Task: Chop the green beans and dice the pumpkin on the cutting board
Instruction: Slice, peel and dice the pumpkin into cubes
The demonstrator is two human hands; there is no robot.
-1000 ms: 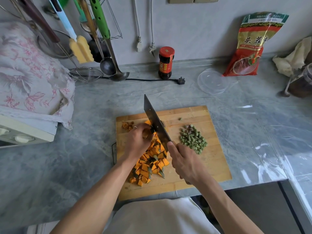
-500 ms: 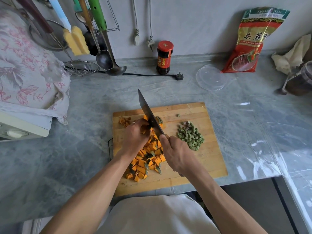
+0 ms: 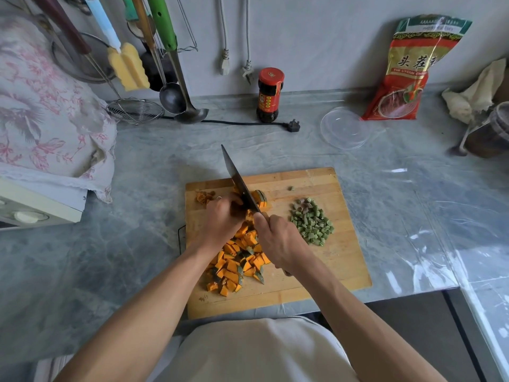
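Observation:
A wooden cutting board [image 3: 338, 268] lies on the grey counter in front of me. Diced orange pumpkin [image 3: 237, 264] with green skin is heaped on its left half. A pile of chopped green beans [image 3: 312, 221] sits on the right half. My right hand [image 3: 278, 241] grips the handle of a cleaver [image 3: 239, 180], whose blade points away and left. Its edge is down in a pumpkin piece [image 3: 260, 198] at the board's far side. My left hand [image 3: 221, 221], fingers curled, holds that pumpkin just left of the blade. Pumpkin scraps [image 3: 203, 197] lie at the far left corner.
A dark sauce jar [image 3: 270, 95], a black plug and cord [image 3: 292, 126], a clear plastic lid [image 3: 344, 128] and a red food bag [image 3: 410, 70] stand behind the board. Ladles and a wire skimmer [image 3: 135, 110] hang at the back left. A floral cloth [image 3: 49, 119] covers an appliance on the left.
The cleaver's blade stays in the pumpkin at the board's far side, and both hands keep their holds. The camera has shifted a little.

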